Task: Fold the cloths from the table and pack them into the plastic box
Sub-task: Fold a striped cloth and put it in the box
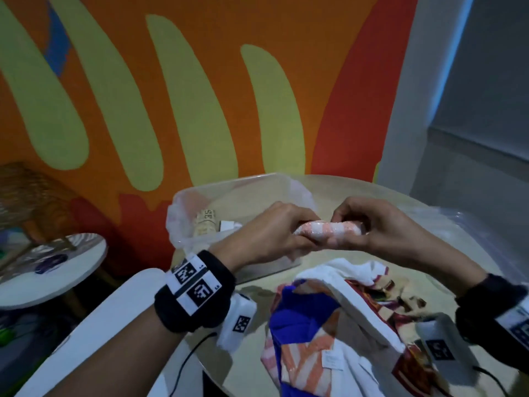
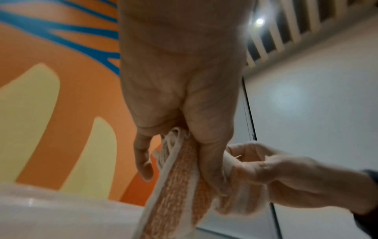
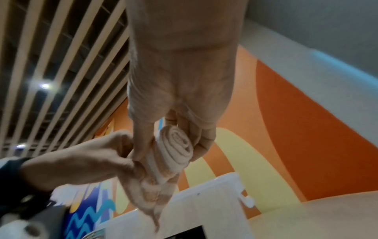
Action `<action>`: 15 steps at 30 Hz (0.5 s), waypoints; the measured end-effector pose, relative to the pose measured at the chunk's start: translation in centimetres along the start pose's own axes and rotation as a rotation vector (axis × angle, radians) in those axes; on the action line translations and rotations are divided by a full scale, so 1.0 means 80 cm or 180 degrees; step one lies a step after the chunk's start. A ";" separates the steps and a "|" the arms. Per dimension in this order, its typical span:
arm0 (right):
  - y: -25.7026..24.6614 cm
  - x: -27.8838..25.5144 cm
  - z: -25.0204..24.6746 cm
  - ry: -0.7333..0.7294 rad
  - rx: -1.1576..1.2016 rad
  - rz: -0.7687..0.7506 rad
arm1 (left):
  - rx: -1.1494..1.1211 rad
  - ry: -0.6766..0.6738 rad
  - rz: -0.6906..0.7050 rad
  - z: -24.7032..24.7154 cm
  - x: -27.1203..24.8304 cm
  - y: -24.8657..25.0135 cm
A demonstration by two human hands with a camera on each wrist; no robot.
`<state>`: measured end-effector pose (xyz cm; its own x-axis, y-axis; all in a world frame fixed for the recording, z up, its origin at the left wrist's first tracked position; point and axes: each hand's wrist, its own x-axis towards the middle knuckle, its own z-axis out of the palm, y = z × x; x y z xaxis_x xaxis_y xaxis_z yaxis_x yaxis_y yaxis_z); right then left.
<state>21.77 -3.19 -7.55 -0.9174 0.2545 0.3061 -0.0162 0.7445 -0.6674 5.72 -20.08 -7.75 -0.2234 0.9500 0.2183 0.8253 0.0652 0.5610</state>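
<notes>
together the left hand (image 1: 267, 232) and right hand (image 1: 380, 224) grip a rolled pink-and-white striped cloth (image 1: 329, 229), fingers curled round its ends, above the clear plastic box (image 1: 183, 213) on the round beige table (image 1: 400, 196).

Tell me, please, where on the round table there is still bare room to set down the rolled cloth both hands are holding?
Bare tabletop shows at the far edge, between the plastic box and the clear plastic at right. The near side is crowded: the heap of cloths fills it. Inside the box, some items lie at its left; the right looks free. Left hand and right hand grip the striped roll.
</notes>
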 end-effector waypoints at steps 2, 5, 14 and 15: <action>-0.017 0.021 0.024 -0.0083 -0.0134 -0.0085 | 0.0581 0.0022 0.0080 -0.029 -0.006 -0.011; -0.042 0.054 0.052 -0.0041 -0.0468 -0.0218 | 0.1017 0.0144 -0.0035 -0.068 -0.011 -0.035; -0.054 0.177 0.098 -0.0030 -0.0656 -0.0016 | 0.1218 0.0617 -0.1232 -0.140 -0.059 -0.123; -0.053 0.188 0.108 -0.0097 -0.0601 0.0015 | 0.1270 0.0594 -0.1406 -0.142 -0.064 -0.132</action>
<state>4.59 -7.85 -5.98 -0.9289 0.2416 0.2807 0.0605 0.8467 -0.5287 -7.75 -29.14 -5.71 -0.6449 0.7403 0.1898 0.7565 0.5830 0.2964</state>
